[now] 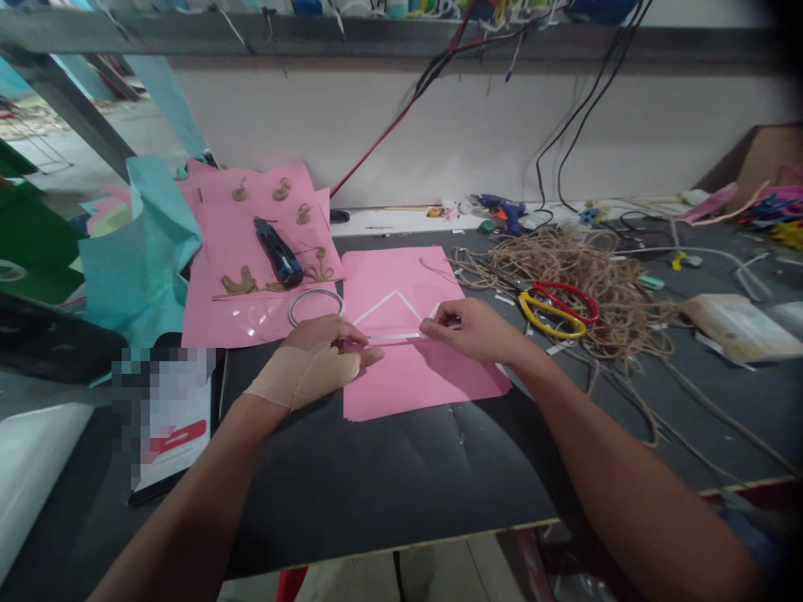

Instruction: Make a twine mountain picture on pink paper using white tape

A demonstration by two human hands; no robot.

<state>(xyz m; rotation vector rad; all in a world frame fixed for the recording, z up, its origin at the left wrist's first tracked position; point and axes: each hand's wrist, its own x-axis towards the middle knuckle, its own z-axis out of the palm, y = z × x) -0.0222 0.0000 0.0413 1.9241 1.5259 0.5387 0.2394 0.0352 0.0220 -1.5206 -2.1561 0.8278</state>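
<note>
The left hand (326, 351) and the right hand (473, 329) each pinch one end of a thin white strip (392, 337). It lies flat across the middle of the pink paper (420, 385). The black table (376, 485) is bare in front of the paper's near edge. A string pile (583, 272) and scissors (558, 308) crowd the right side.

pink paper (414, 376), white strip (392, 337), red-yellow scissors (558, 309)

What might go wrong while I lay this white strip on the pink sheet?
The strip, pinched by the right hand with the left hand at its other end, may land crooked against the peak already laid. The sheet lies loose on the dark table and may slide. Twine beside the right hand could snag the wrist.
</note>
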